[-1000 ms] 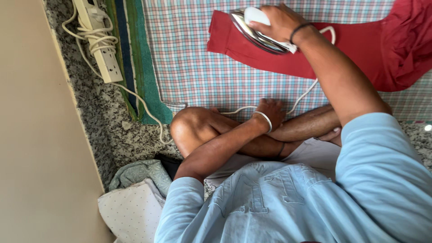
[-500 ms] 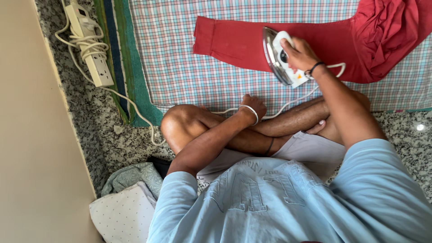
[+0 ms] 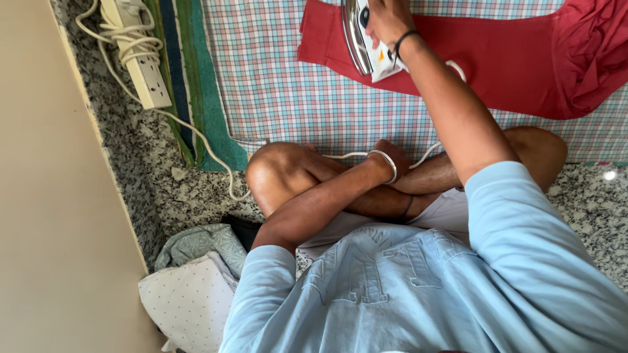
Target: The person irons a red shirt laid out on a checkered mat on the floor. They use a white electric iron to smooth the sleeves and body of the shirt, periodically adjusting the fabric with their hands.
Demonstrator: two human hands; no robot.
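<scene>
At the top centre of the frame, the right hand (image 3: 387, 19) has its fingers wrapped around the iron (image 3: 364, 39), tilted on the red garment (image 3: 497, 62). The garment's long axis runs rightward from the iron. The left hand (image 3: 387, 160) rests on the crossed legs at mid-frame, farther off; I cannot tell how its fingers lie.

The top edge is cutting off the white-and-chrome electric iron (image 3: 364, 39), the right hand (image 3: 387, 19) gripping it, and the white plastic power strip (image 3: 134, 49). The forearm is hiding part of the crumpled red cotton garment (image 3: 523, 59).
</scene>
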